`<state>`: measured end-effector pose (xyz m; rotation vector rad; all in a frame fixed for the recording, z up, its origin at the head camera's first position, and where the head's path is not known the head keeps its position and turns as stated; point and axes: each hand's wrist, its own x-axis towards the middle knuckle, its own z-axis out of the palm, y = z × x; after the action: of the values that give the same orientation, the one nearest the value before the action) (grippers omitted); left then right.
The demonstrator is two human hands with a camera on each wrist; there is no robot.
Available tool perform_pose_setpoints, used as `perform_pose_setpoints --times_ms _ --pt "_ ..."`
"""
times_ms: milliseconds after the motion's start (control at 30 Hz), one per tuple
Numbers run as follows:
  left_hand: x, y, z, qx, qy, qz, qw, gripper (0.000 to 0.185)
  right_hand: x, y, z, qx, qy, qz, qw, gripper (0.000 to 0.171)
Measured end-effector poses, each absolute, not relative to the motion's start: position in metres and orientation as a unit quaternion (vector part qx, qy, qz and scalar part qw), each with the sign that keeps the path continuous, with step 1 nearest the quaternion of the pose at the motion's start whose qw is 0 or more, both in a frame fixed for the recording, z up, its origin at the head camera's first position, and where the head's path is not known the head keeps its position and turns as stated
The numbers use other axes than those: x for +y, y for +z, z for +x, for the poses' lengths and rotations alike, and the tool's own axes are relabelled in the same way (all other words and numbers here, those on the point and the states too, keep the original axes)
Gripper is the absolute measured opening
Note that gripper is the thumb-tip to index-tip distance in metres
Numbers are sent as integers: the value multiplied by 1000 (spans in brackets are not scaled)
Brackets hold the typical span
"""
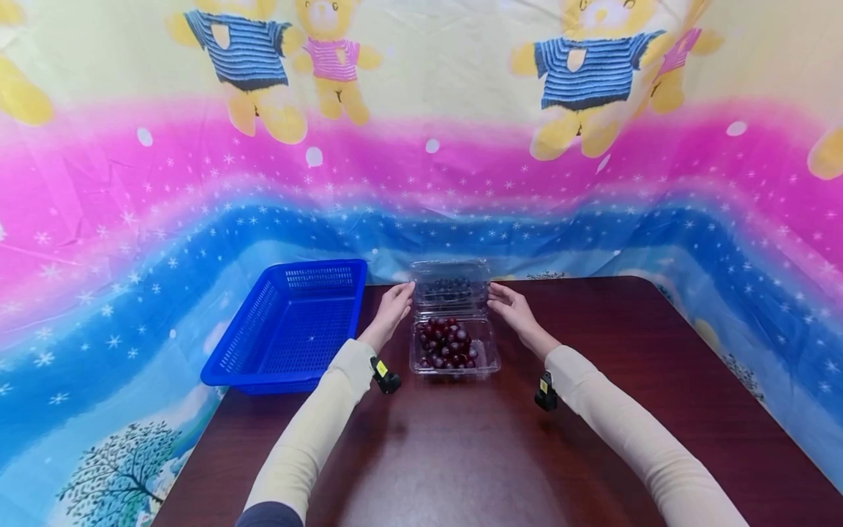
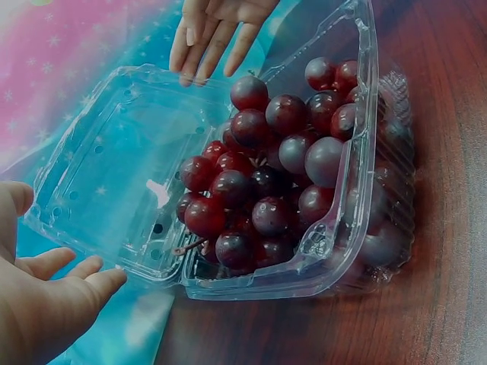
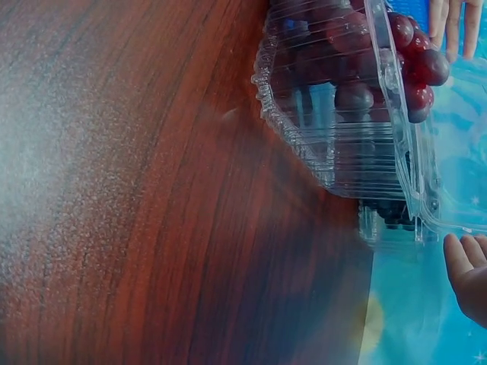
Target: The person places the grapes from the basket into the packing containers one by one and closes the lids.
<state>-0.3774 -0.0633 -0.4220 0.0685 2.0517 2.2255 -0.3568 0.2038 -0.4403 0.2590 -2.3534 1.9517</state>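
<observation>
A clear plastic clamshell box (image 1: 456,371) stands on the table, its lid (image 2: 129,179) raised and tipped back. Dark red grapes (image 2: 270,217) fill its base. At the lid's left edge is my left hand (image 1: 394,307), the fingers loosely extended and close to the rim in the left wrist view. My right hand (image 1: 514,311) is at the opposite edge, fingers fairly straight with the tips by the rim. Whether either hand bears on the lid is hard to tell. Through the lid, small dark round fruit (image 1: 448,288) shows in another clear box behind.
A blue plastic basket (image 1: 276,380) with slotted walls sits left of the box, partly over the table's left edge. The dark red-brown wooden table (image 1: 461,454) extends in front and to the right. A patterned cloth (image 1: 428,183) hangs close behind and along the sides.
</observation>
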Motion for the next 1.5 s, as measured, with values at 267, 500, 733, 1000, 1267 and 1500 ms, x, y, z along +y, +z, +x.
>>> perform_pose_setpoints --times_ms 267,500,733,1000,1267,1500 --pt "-63 -419 -377 678 732 19 56 55 206 -440 -361 -766 635 93 36 51" --pt "-62 -415 -376 687 725 16 57 58 208 -437 -362 -760 642 95 39 51" --pt "-61 -412 -376 684 728 22 44 55 207 -433 -361 -762 639 101 44 52" --pt "-61 -410 -378 678 734 28 34 52 209 -431 -360 -764 636 100 48 52" --pt "-62 -409 -380 683 729 30 33 53 209 -428 -361 -767 632 95 52 52" --pt "-64 -403 -375 692 720 35 29 50 210 -420 -358 -766 634 100 46 50"
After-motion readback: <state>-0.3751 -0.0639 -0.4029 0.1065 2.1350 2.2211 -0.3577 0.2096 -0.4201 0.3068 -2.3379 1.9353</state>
